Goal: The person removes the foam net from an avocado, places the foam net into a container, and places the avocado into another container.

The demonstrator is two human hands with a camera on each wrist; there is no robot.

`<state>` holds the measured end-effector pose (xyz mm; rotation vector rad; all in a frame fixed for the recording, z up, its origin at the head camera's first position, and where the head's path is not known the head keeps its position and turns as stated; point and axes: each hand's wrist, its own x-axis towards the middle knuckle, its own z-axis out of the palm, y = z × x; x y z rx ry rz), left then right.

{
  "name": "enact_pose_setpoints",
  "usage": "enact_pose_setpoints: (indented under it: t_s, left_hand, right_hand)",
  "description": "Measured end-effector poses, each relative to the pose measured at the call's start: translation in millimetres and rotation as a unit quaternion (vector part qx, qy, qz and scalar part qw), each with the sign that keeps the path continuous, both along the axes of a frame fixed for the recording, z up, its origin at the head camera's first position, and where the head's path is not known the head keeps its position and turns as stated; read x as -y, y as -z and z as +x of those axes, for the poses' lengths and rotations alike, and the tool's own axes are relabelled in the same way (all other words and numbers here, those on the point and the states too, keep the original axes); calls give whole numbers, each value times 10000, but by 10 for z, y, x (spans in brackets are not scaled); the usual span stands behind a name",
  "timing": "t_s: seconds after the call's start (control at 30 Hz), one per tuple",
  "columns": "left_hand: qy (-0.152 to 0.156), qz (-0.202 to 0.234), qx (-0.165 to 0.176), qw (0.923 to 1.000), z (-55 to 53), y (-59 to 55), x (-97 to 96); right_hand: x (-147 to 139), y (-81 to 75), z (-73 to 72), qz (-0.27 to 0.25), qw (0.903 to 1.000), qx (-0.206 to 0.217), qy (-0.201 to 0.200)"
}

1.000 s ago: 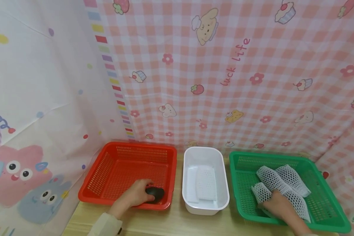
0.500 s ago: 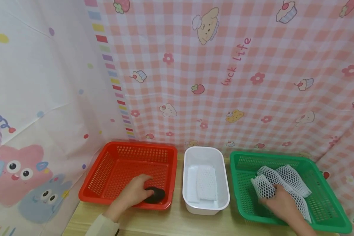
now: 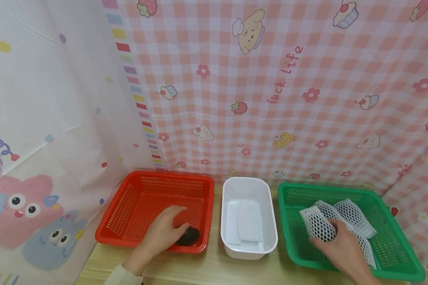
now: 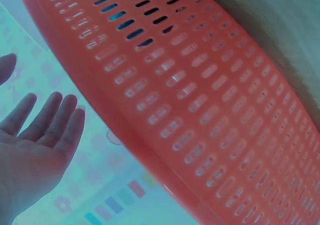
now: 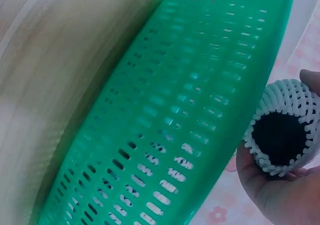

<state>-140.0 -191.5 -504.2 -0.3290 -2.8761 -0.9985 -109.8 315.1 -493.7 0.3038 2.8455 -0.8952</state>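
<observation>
In the head view my left hand (image 3: 163, 231) hovers over the front right of a red basket (image 3: 153, 204), fingers stretched out, thumb beside a dark oval object (image 3: 190, 236). Whether the thumb touches that object I cannot tell. The left wrist view shows the same hand (image 4: 42, 135) with loose, parted fingers and nothing held. My right hand (image 3: 340, 246) grips a white foam net sleeve (image 3: 318, 224) above the green basket (image 3: 295, 243). From the right wrist, the sleeve (image 5: 292, 102) has its round mouth facing the camera. More white foam net sleeves (image 3: 354, 215) lie beneath.
Between the baskets stands a white plastic tub (image 3: 229, 233) with one white foam net piece (image 3: 249, 221) inside. All three containers sit on a wooden table (image 3: 174, 269). A pink checked curtain (image 3: 264, 130) hangs behind, a white printed one (image 3: 57, 118) at left.
My right hand has raised the foam net sleeve off the others and tilted it up. My left hand has let go of the dark object; its fingers have straightened and moved away.
</observation>
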Motion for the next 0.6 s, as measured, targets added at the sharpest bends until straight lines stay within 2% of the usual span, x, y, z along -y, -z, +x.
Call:
enact_pose_setpoints:
  t_s: [0.27,0.6]
  left_hand:
    - [-101,118,-318,9994,88,-51,-48]
    - [-87,569,-455,9973,146,-68,-166]
  right_hand:
    - [92,-28,101,-141,9995,-277,-8]
    - [293,45,277,-286,9893,-1430,69]
